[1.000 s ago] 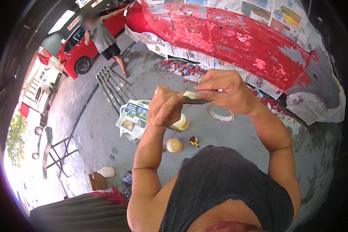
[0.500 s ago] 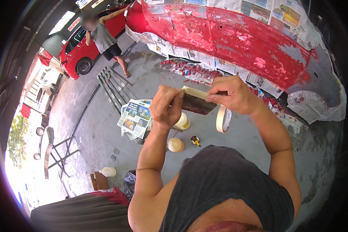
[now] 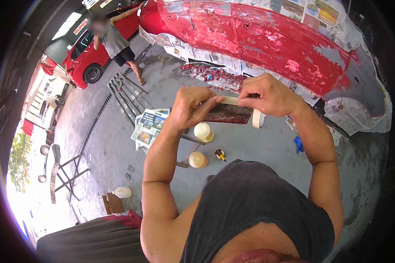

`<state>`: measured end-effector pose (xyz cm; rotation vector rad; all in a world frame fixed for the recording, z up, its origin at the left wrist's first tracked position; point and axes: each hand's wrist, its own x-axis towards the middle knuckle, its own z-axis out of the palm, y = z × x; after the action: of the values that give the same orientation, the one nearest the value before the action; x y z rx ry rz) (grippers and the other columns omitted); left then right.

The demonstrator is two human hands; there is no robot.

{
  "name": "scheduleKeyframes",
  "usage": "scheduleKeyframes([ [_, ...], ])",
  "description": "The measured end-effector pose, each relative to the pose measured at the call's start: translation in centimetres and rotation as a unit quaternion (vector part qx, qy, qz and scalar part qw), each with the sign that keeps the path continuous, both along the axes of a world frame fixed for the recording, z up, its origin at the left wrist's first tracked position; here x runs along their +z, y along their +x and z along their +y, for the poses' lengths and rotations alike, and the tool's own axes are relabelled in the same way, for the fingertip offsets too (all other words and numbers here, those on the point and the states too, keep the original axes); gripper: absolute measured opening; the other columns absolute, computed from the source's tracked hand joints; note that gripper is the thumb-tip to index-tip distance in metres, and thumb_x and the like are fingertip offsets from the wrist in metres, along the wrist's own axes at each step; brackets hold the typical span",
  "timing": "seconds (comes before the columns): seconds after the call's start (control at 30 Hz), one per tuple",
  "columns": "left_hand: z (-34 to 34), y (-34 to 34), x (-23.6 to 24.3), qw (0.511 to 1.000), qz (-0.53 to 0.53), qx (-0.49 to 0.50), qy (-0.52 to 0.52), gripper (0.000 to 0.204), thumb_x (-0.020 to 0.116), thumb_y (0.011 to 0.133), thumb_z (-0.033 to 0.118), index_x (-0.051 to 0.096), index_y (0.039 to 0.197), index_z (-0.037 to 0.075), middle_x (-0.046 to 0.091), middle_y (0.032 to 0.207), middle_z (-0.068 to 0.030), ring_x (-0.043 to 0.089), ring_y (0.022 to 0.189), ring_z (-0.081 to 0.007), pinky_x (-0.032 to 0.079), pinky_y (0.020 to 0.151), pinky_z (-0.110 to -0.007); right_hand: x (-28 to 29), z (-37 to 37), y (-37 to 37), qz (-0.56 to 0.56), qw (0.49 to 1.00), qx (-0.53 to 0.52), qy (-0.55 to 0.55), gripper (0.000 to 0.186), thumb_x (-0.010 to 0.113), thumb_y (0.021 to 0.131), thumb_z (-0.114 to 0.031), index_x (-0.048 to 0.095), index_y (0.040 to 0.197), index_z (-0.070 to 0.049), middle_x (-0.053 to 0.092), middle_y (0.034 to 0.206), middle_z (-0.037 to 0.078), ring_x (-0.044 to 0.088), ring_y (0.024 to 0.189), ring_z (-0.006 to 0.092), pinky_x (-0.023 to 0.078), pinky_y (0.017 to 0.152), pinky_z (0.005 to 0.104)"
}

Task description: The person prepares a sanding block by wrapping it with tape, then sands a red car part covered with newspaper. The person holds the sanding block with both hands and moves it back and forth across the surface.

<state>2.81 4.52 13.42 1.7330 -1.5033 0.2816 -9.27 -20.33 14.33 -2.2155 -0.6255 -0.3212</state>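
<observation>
A flat, dark-stained plate (image 3: 229,114), like a scraper blade, is held up before my chest. Cream masking tape (image 3: 231,100) runs along its upper edge. My left hand (image 3: 191,106) closes on the plate's left end, thumb on the taped edge. At the right end, my right hand (image 3: 266,94) pinches the tape at that edge between thumb and fingers. The masking tape roll (image 3: 257,119) hangs just below the right hand, beside the plate. The fingers behind the plate are partly hidden.
A red car body panel (image 3: 267,48) with patchy, stripped paint lies ahead, edged with newspaper. Paint flakes (image 3: 215,75) litter sheets below it. A slatted bench (image 3: 126,98), newspapers (image 3: 148,130), two pale jugs (image 3: 203,132) and a blue glove (image 3: 298,144) are nearby. Another person (image 3: 120,46) stands by a red car.
My right hand has come up and a little right, and its fingers now sit on the taped edge. The tape roll has moved up and turned. The left thumb has slid along the tape.
</observation>
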Motion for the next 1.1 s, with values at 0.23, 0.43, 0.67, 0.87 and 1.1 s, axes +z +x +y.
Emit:
scheduleKeyframes([
  [0.23,-0.9,0.1,0.1,0.993,0.116,-0.021,0.014,0.020,0.078,0.094,0.012,0.073,0.083,-0.004,0.068,0.068,-0.0106,0.061,0.059,-0.0140,0.046,0.056,-0.034,0.8,-1.8,0.6,0.145,0.986,0.012,0.075,0.020,0.080,0.093,-0.019,0.080,0.102,0.000,0.074,0.083,0.007,0.065,0.075,0.0130,0.050,0.069,0.0321],
  [0.43,-1.5,1.2,0.4,0.992,0.129,-0.001,-0.002,0.023,0.077,0.097,0.017,0.074,0.087,-0.003,0.066,0.067,-0.0048,0.055,0.064,-0.0094,0.044,0.058,-0.031,0.7,-2.1,1.0,0.149,0.987,-0.008,0.058,0.020,0.082,0.092,-0.018,0.081,0.097,0.001,0.075,0.086,0.007,0.064,0.077,0.0118,0.049,0.069,0.0302],
  [0.67,-1.4,1.5,0.1,0.992,0.114,0.041,-0.039,0.028,0.074,0.100,0.020,0.072,0.088,-0.004,0.063,0.068,-0.0021,0.052,0.065,-0.0089,0.042,0.059,-0.030,-0.4,-3.3,1.4,0.170,0.977,-0.049,0.117,0.021,0.084,0.090,-0.019,0.080,0.098,0.001,0.073,0.086,0.007,0.065,0.083,0.0123,0.050,0.074,0.0302],
  [0.87,-1.4,1.2,0.2,0.986,0.130,0.071,-0.074,0.030,0.074,0.101,0.021,0.070,0.087,-0.005,0.064,0.071,-0.0027,0.053,0.068,-0.0087,0.043,0.061,-0.028,-2.0,-4.1,1.7,0.084,0.991,-0.072,0.072,0.029,0.081,0.095,-0.027,0.079,0.104,0.000,0.069,0.080,0.001,0.057,0.068,0.0079,0.047,0.060,0.0299],
  [1.1,-1.1,1.4,-1.2,0.980,0.153,0.078,-0.102,0.027,0.074,0.101,0.021,0.071,0.094,-0.005,0.068,0.080,-0.0029,0.056,0.075,-0.0091,0.046,0.068,-0.027,-0.4,-4.0,1.4,0.082,0.990,-0.015,0.114,0.029,0.079,0.094,-0.028,0.078,0.098,0.001,0.069,0.079,0.003,0.059,0.071,0.0090,0.048,0.064,0.0319],
])
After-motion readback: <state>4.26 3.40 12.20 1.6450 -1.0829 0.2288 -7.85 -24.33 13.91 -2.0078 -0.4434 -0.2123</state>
